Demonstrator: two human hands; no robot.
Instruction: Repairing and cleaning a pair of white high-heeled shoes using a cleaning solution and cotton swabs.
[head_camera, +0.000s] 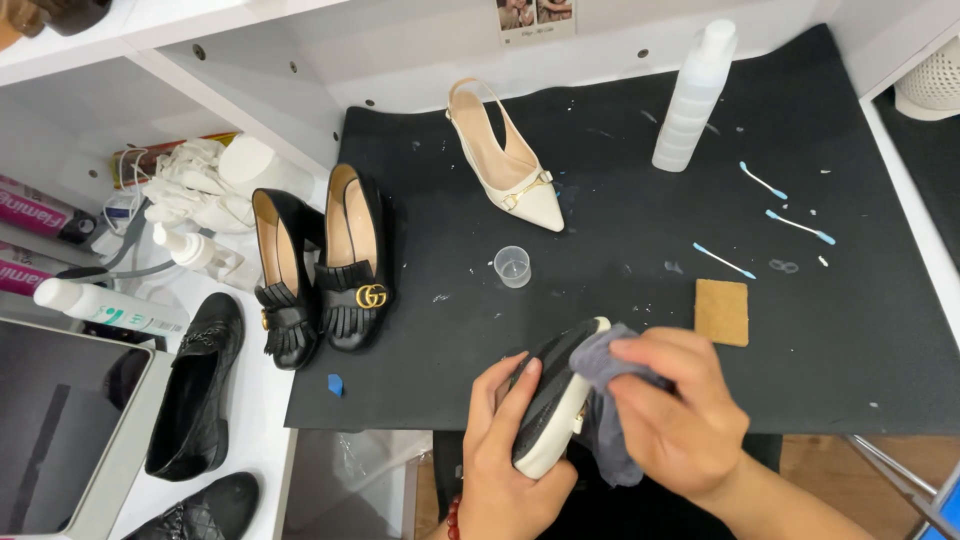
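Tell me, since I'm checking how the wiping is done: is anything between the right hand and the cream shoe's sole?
Yes. A grey cloth lies between the right hand and the dark sole of the cream shoe. The left hand grips the shoe directly, nothing between.

The shoe (556, 400) in the left hand (505, 440) shows a rough dark sole and smooth cream leather; the right hand (680, 405) presses soft grey cloth (605, 400) on it. Beyond the grip lie a matt black mat (620, 220), a clear plastic cup (512, 266) and a tan cork-like pad (722, 312).
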